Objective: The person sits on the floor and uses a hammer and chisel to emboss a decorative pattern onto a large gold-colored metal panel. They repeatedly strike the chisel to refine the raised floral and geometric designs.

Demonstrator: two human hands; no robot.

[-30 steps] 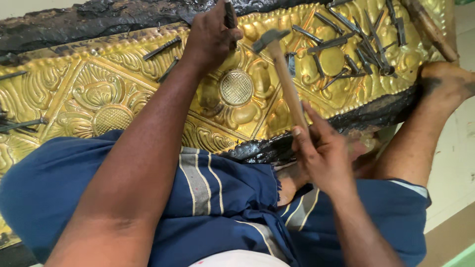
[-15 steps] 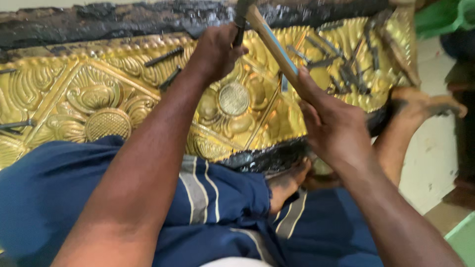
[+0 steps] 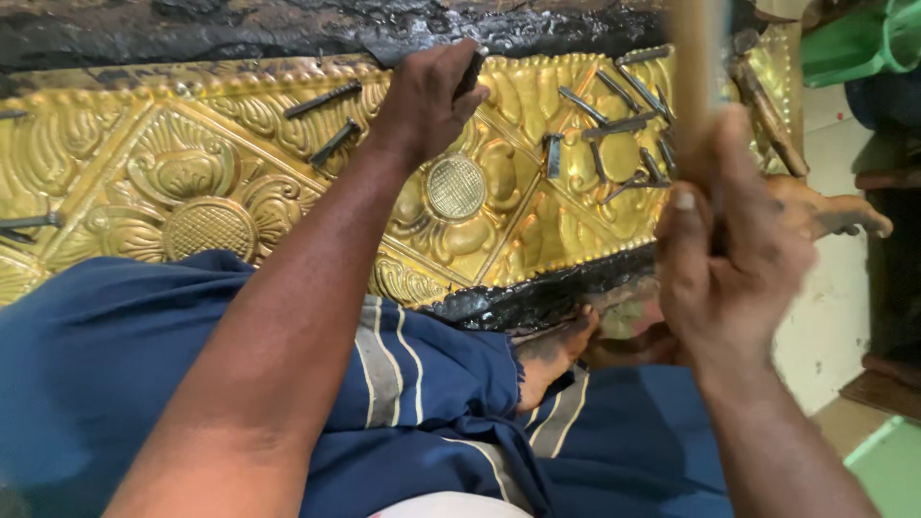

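An embossed golden metal sheet (image 3: pixel 230 182) with flower and diamond patterns lies on a black pitch bed in front of me. My left hand (image 3: pixel 427 101) rests on the sheet near its upper rim, fingers closed around a dark metal punch (image 3: pixel 470 72) held against the metal. My right hand (image 3: pixel 734 259) is raised at the right, gripping the wooden handle of a hammer (image 3: pixel 696 72). The handle is blurred and its head is out of frame at the top.
Several dark metal punches (image 3: pixel 614 125) lie scattered on the sheet's right part, and two more (image 3: pixel 326 120) at upper left. My feet (image 3: pixel 825 211) and blue striped cloth (image 3: pixel 413 384) sit below the sheet. A green object (image 3: pixel 863 43) stands at top right.
My right hand has swung the hammer up and back toward me, its head leaving the frame. The left hand keeps the punch on the sheet.
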